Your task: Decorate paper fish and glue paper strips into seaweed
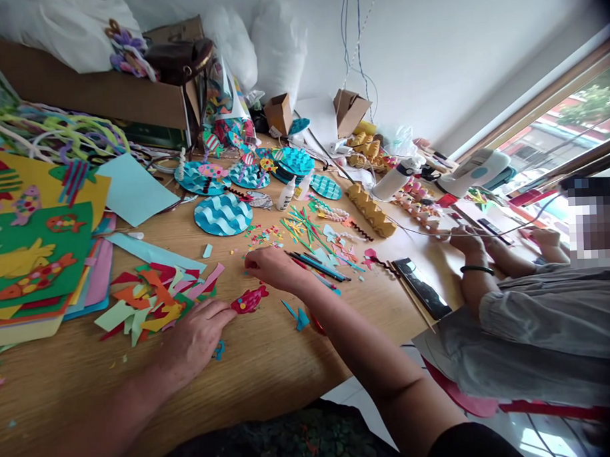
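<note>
The fingertips of my left hand (198, 329) press on the head end of a red paper fish (251, 300) with coloured dots, holding it on the table. Beyond the fish, my right hand (273, 264) is low over the wood, its fingers curled into a pinch. Whatever sits between those fingertips is too small or hidden to make out. Tiny coloured paper dots (265, 236) lie scattered just past it. Beside my right wrist are several coloured pencils (319, 266). A heap of paper scraps (160, 297) lies left of the fish.
Layered coloured paper sheets (41, 264) fill the left side. Blue wave-patterned discs (223, 215) and white glue bottles (286, 194) stand farther back. At right are a dark phone (421, 288), a yellow egg-carton strip (370, 209) and another person (548, 313) seated with hands on the table.
</note>
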### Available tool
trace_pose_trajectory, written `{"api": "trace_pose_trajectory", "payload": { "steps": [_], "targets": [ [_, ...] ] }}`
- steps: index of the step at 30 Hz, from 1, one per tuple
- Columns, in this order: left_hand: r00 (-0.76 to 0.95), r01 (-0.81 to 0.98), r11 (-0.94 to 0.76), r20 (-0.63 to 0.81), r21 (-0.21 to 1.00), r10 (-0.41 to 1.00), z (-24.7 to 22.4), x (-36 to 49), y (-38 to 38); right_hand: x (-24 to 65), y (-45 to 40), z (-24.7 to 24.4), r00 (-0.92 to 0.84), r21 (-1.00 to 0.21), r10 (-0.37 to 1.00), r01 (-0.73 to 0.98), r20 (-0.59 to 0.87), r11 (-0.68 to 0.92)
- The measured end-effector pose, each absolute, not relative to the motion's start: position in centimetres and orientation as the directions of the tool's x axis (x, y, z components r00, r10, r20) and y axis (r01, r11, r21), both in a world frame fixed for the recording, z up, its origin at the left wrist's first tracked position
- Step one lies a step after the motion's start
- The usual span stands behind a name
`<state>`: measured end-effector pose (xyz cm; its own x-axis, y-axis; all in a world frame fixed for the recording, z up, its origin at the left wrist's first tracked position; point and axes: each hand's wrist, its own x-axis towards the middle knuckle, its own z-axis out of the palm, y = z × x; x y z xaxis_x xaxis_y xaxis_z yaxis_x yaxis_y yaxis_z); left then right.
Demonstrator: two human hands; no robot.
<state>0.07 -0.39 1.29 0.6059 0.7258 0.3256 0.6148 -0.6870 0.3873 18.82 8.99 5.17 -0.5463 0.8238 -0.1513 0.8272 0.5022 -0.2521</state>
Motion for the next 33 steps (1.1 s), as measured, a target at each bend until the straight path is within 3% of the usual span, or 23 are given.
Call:
{"api": "trace_pose_trajectory", "payload": {
  "steps": [8,15,18,21,23,27,33],
  "targets": [
    [0.577,0.599,-0.694,0.386,0.399,0.72,0.9,-0.1,-0.7,18.0,9.0,4.7,-0.584,-0.147,0.791,0.812,-0.181,0.565],
    [0.45,0.56,-0.65,0.471,0.513,0.759,1.2,-0.3,-0.4,18.2,9.1,4.5,-0.548,-0.187,0.814,0.835,-0.194,0.518],
    [0.329,0.512,-0.494,0.371,0.702,0.868,1.7,-0.4,0.0,18.6,8.6,4.7,-0.528,-0.345,0.839,0.818,-0.132,0.46],
    [0.235,0.378,-0.183,0.097,0.908,0.967,2.8,-0.1,0.3,18.7,7.2,5.7,-0.503,-0.669,0.863,0.659,-0.05,0.345],
    [0.218,0.254,0.004,-0.062,0.967,0.974,3.8,0.4,0.5,18.6,5.9,6.4,-0.474,-0.803,0.88,0.534,-0.026,0.264],
    [0.237,0.11,0.122,-0.145,0.986,0.961,5.5,1.6,0.7,18.1,3.8,7.5,-0.431,-0.849,0.902,0.473,0.009,0.234],
    [0.24,0.145,0.046,-0.08,0.988,0.968,5.6,2.6,1.0,18.2,2.9,7.1,-0.41,-0.823,0.908,0.483,0.09,0.3]
  ]
}}
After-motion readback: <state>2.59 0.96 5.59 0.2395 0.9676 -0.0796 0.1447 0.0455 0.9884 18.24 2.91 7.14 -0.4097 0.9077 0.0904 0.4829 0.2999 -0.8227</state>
